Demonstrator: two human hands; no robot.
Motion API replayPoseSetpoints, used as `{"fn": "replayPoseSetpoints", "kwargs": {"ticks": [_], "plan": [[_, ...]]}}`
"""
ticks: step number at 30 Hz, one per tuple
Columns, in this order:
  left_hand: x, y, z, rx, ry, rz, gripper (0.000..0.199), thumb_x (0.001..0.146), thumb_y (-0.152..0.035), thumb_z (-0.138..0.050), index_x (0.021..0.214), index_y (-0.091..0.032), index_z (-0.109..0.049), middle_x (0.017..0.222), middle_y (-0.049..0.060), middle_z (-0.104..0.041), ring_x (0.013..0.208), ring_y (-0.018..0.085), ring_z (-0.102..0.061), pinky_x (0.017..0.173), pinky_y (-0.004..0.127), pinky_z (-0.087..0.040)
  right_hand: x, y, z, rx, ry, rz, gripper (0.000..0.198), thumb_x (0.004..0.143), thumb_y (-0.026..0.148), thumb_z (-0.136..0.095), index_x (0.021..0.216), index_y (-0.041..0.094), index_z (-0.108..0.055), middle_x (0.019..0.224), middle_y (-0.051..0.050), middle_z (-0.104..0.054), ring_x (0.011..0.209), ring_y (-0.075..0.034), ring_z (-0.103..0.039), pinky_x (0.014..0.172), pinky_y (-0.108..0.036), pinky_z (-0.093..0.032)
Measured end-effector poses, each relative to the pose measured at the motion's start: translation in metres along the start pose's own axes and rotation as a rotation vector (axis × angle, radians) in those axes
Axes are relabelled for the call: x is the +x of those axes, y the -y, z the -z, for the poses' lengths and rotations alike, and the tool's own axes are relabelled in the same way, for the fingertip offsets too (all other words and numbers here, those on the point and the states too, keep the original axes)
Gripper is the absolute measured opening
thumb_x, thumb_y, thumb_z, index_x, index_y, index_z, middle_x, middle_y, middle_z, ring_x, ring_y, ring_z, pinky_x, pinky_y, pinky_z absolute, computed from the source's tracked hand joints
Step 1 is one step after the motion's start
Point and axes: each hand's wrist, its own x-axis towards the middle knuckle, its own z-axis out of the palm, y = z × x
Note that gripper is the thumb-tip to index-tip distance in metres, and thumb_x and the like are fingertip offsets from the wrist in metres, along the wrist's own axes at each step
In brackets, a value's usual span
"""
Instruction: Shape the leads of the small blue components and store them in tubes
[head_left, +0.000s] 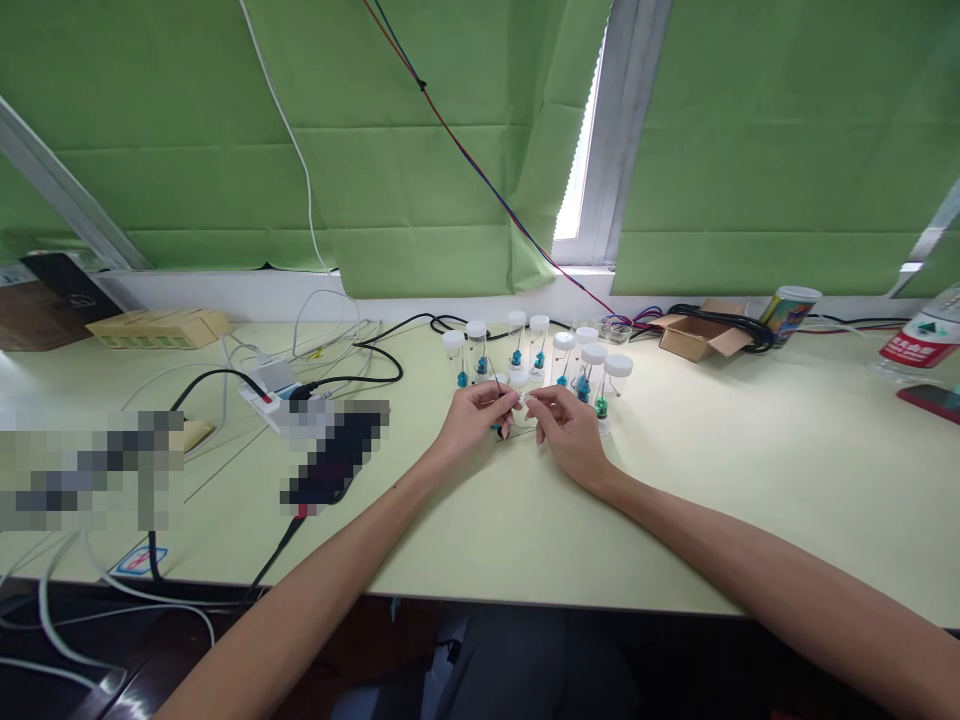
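My left hand point(480, 418) is closed, its thumb and forefinger pinched at a small whitish piece point(523, 398) too tiny to identify. Facing it, my right hand point(571, 435) is closed too, with its fingertips at the other side of that piece. Thin dark leads stick out near the left fingers, with a small dark part below them. Right behind the hands stand several clear tubes with white caps; one capped tube point(538, 345) holds a blue part with thin leads. Beside the right hand, another tube point(602, 395) contains a green part.
A power strip point(274, 408) with plugs and tangled cables lies to the left, near a blurred dark phone-like device point(341, 460). Farther right are an open cardboard box point(697, 335), a printed can point(789, 315), a labelled bottle point(922, 335) and a red-edged phone point(930, 402).
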Motion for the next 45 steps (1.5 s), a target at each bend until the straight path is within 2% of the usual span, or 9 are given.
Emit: {"fn": "replayPoseSetpoints", "kwargs": {"ticks": [10,22,38,45], "plan": [[-0.0013,0.0007,0.0005,0.062,0.007,-0.016,0.033,0.081,-0.048,-0.071,0.082,-0.016,-0.069,0.071,0.003,-0.064,0.054,0.011,-0.054,0.06,0.029,-0.047,0.0008,-0.0008,0.0015,0.008,0.004,0.0,0.028,0.092,0.046,-0.061,0.081,0.02,-0.06,0.065,0.003,-0.06,0.044,-0.008,-0.052,0.045,-0.023,-0.042],[-0.0012,0.0012,0.0001,0.092,0.053,-0.005,0.033,0.081,-0.049,-0.071,0.082,-0.016,-0.07,0.064,0.001,-0.061,0.053,0.011,-0.053,0.059,0.028,-0.045,0.0017,0.0013,0.0019,-0.039,0.005,-0.016,0.043,0.093,0.055,-0.055,0.067,0.021,-0.053,0.054,0.004,-0.056,0.04,-0.01,-0.05,0.045,-0.025,-0.042],[-0.0033,-0.0025,-0.0016,0.113,0.065,-0.001,0.034,0.08,-0.05,-0.071,0.082,-0.017,-0.069,0.062,0.0,-0.06,0.052,0.011,-0.053,0.056,0.028,-0.044,0.0022,-0.0024,0.0023,-0.031,0.009,-0.044,0.048,0.094,0.059,-0.053,0.064,0.021,-0.05,0.047,0.005,-0.05,0.039,-0.011,-0.049,0.046,-0.026,-0.043],[-0.0017,-0.0007,-0.0018,0.111,0.057,-0.004,0.034,0.08,-0.051,-0.07,0.08,-0.017,-0.069,0.061,0.0,-0.061,0.052,0.011,-0.054,0.057,0.028,-0.045,0.0014,-0.0002,0.0018,0.021,0.033,-0.046,0.042,0.093,0.059,-0.054,0.074,0.021,-0.054,0.055,0.004,-0.056,0.041,-0.01,-0.049,0.043,-0.025,-0.041]]}}
